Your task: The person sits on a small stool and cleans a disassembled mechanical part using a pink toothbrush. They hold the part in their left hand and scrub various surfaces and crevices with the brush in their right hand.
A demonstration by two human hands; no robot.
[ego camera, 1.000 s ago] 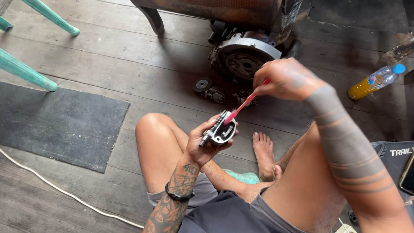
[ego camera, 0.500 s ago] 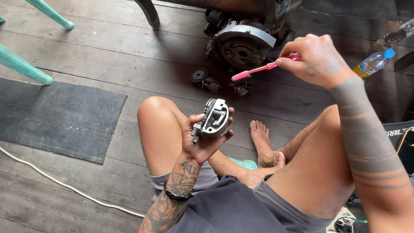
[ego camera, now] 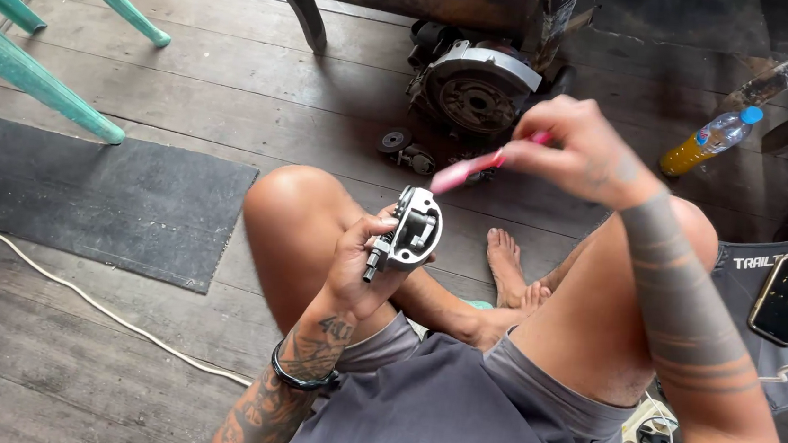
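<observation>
While left hand grips metal part, right hand pinches pink toothbrush — just above.

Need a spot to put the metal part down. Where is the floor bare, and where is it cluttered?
Bare planks lie between the dark mat, the green chair legs and the engine, and below the mat around the white cord. Crowded: small parts by the engine; phone and bottle beside the right hand.

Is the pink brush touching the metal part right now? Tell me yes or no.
No: the right hand holds the pink brush up and clear of the metal part, which the left hand grips.
</observation>
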